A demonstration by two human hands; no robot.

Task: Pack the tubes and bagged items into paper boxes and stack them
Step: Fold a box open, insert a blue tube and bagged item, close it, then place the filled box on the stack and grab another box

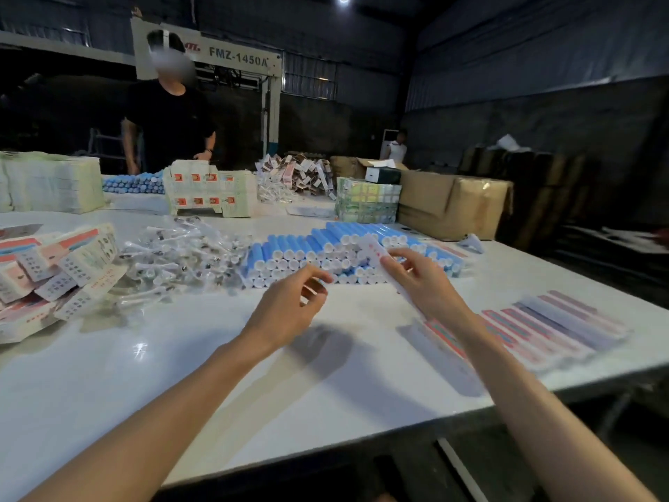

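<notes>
My right hand [423, 280] grips a long flat paper box [374, 253], white with red marks, held slantwise above the white table [181, 356]. My left hand [293, 302] hovers just left of it with fingers loosely curled, holding nothing. Behind both hands lies a pile of blue tubes with white caps [347, 253]. Left of the tubes sits a heap of clear bagged items [181, 255]. Flat unfolded paper boxes [550, 320] lie in a row at the right. Packed boxes [54, 273] are piled at the left edge.
A person in a black shirt [170, 117] stands across the table behind printed carton sheets [210, 192]. Stacks of flat cartons [50, 181], more tubes [134, 184], brown cardboard boxes [452, 201] and a far person [398, 144] fill the back. The table edge runs along the right front.
</notes>
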